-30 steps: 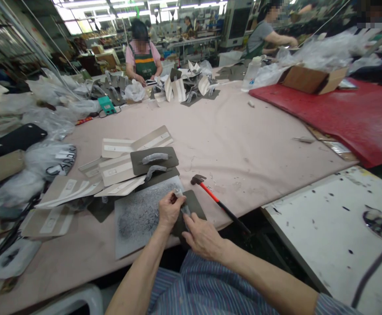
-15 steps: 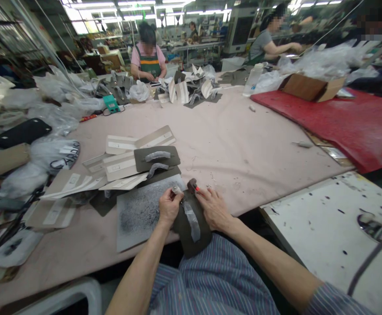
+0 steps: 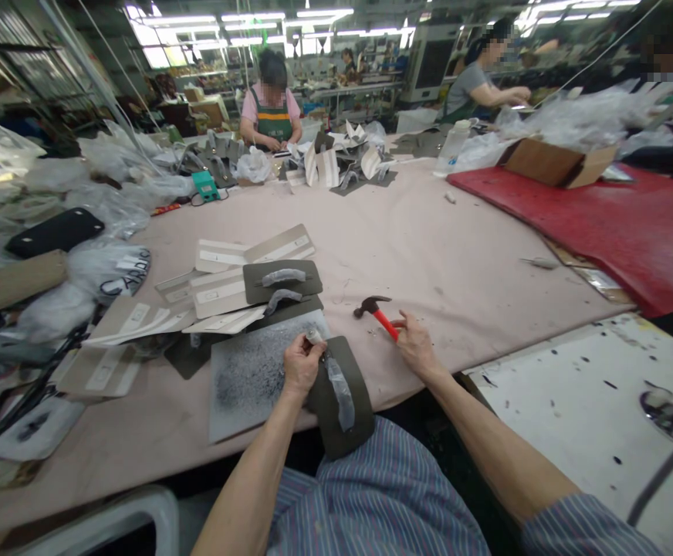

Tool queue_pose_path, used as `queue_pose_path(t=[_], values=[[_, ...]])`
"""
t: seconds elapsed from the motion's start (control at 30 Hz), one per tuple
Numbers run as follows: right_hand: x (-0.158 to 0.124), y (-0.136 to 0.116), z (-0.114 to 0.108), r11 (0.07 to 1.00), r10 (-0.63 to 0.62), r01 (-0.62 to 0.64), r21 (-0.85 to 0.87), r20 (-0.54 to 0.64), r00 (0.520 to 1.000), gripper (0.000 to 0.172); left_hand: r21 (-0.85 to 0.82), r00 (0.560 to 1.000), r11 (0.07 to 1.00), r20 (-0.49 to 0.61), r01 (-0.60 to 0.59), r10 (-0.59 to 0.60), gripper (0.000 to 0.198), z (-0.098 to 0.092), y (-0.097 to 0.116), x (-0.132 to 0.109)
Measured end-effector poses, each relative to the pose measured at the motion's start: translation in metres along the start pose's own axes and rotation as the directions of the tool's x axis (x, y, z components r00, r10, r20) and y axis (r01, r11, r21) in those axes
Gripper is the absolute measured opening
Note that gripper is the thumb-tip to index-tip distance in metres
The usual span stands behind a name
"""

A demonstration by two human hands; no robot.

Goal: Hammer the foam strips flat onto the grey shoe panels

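Panel handle (image 3: pixel 339 384) in translucent plastic (image 3: pixel 345 411)

Near edge of the table (image 3: pixel 406 232) now: a handled panel (image 3: pixel 326 409) just right of a flat board (image 3: pixel 244 394), left hand (image 3: pixel 302 363) at the top of its handle. Further right, there's the claw hammer (image 3: pixel 383 321), right hand (image 3: pixel 417 345) on its grip! Behind the board, overlapping panels (image 3: pixel 221 293) stretch left. Far right, a cardboard box (image 3: pixel 545 161) on a mat (image 3: pixel 649 224), a bottle (image 3: pixel 453 147) left of it.
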State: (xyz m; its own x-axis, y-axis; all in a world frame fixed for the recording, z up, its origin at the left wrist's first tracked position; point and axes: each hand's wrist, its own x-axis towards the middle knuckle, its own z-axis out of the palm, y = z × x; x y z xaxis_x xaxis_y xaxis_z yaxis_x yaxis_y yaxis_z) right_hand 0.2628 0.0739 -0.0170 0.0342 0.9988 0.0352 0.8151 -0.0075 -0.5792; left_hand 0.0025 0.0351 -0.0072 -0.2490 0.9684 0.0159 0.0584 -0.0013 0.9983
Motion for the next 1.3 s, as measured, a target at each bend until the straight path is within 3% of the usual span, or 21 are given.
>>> queue_pose_path(t=[0.1,0.27,0.33,0.37,0.4,0.43,0.5,0.53,0.57,0.6,0.63,0.67,0.8,0.83,0.9,1.0,1.13,1.2,1.3], values=[[-0.005,-0.001,0.0,0.998,0.013,-0.018,-0.066,-0.074,0.997,0.044,0.006,1.0,1.0,0.004,0.003,-0.003,0.024,0.0,0.001,0.0],[-0.03,-0.022,0.009,0.974,-0.085,0.075,-0.214,-0.042,0.995,0.037,-0.011,1.0,1.0,0.018,-0.001,0.002,0.024,0.0,0.002,-0.002],[-0.04,-0.036,0.008,0.967,-0.207,0.199,-0.161,-0.035,0.978,0.038,-0.011,1.0,1.0,0.021,-0.002,0.002,0.023,0.0,0.001,-0.002],[-0.045,-0.044,0.006,0.943,-0.321,0.318,-0.098,-0.009,0.947,0.042,-0.009,1.0,1.0,0.021,-0.005,0.006,0.022,0.0,0.001,-0.001],[-0.05,-0.052,0.003,0.888,-0.457,0.458,-0.027,0.037,0.889,0.047,-0.009,1.0,1.0,0.02,-0.011,0.011,0.022,0.0,-0.001,-0.001],[-0.055,-0.061,-0.001,0.807,-0.59,0.589,0.039,0.102,0.801,0.052,-0.013,1.0,1.0,0.019,-0.018,0.018,0.021,0.0,-0.002,-0.001],[-0.063,-0.08,-0.006,0.635,-0.762,0.765,0.111,0.258,0.594,0.053,-0.032,1.0,0.999,0.02,-0.023,0.024,0.021,0.001,-0.005,0.0],[-0.066,-0.088,-0.008,0.565,-0.795,0.818,0.107,0.336,0.505,0.046,-0.045,1.0,0.999,0.018,-0.022,0.022,0.022,0.001,-0.006,0.0],[-0.068,-0.096,-0.008,0.512,-0.803,0.855,0.079,0.398,0.444,0.036,-0.06,1.0,0.998,0.011,-0.016,0.017,0.023,0.002,-0.006,0.0],[-0.069,-0.103,-0.008,0.477,-0.798,0.878,0.036,0.437,0.415,0.025,-0.079,1.0,0.997,0.001,-0.007,0.007,0.024,0.002,-0.005,0.0],[-0.07,-0.11,-0.007,0.463,-0.785,0.886,-0.019,0.456,0.42,0.017,-0.104,1.0,0.995,-0.02,0.005,-0.007,0.026,0.001,-0.004,0.0],[-0.07,-0.115,-0.007,0.474,-0.764,0.876,-0.086,0.454,0.458,0.012,-0.134,0.998,0.991,-0.051,0.014,-0.021,0.027,0.0,-0.001,0.0],[-0.068,-0.128,-0.011,0.689,-0.564,0.634,-0.353,0.289,0.774,0.006,-0.249,0.973,0.966,-0.231,-0.064,0.005,0.032,-0.013,0.023,0.004],[-0.068,-0.13,-0.015,0.748,-0.492,0.546,-0.376,0.237,0.838,0.005,-0.253,0.962,0.962,-0.271,-0.105,0.034,0.032,-0.018,0.03,0.005],[-0.07,-0.132,-0.02,0.848,-0.357,0.395,-0.354,0.171,0.918,0.008,-0.232,0.942,0.959,-0.324,-0.164,0.083,0.031,-0.027,0.043,0.008],[-0.08,-0.13,-0.018,0.946,-0.205,0.243,-0.214,0.185,0.961,0.031,-0.187,0.94,0.968,-0.328,-0.166,0.097,0.03,-0.032,0.05,0.006],[-0.104,-0.123,0.004,0.974,-0.162,0.195,-0.113,0.252,0.954,0.069,-0.146,0.977,0.985,-0.207,-0.091,0.06,0.026,-0.02,0.038,0.0],[-0.115,-0.121,0.015,0.97,-0.184,0.222,-0.101,0.292,0.939,0.072,-0.17,0.993,0.984,-0.116,-0.055,0.036,0.026,-0.012,0.028,-0.002],[-0.123,-0.122,0.022,0.97,-0.19,0.228,-0.08,0.331,0.924,0.061,-0.211,1.0,0.977,0.02,0.007,-0.003,0.026,-0.005,0.016,-0.004]])
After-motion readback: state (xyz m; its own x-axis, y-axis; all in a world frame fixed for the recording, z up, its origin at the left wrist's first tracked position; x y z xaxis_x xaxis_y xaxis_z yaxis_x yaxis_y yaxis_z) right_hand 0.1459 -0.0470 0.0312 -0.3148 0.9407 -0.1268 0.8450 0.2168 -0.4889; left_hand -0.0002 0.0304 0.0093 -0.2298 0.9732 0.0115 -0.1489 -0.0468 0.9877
